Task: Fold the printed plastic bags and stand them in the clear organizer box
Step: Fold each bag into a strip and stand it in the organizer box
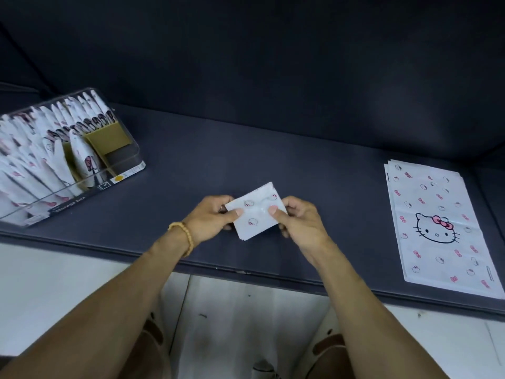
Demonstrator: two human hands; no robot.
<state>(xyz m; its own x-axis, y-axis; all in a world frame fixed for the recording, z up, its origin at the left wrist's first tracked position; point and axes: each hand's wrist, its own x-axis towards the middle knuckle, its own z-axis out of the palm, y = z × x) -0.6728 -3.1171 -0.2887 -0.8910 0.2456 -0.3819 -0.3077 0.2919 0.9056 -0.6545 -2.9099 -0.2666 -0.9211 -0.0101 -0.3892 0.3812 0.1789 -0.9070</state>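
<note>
A small folded white plastic bag (256, 212) with pink and black cat prints is held just above the dark cushion. My left hand (211, 218) pinches its left edge, thumb on top. My right hand (299, 217) pinches its right edge the same way. At the far left stands the clear organizer box (124, 170), with several folded bags (41, 160) upright in rows and brown dividers between them. A flat stack of unfolded printed bags (437, 225) lies at the right.
The work surface is a dark blue sofa seat (273, 149) with its backrest behind. Its front edge runs across below my forearms, with a pale tiled floor (246, 310) beneath. A beaded bracelet (184, 236) is on my left wrist.
</note>
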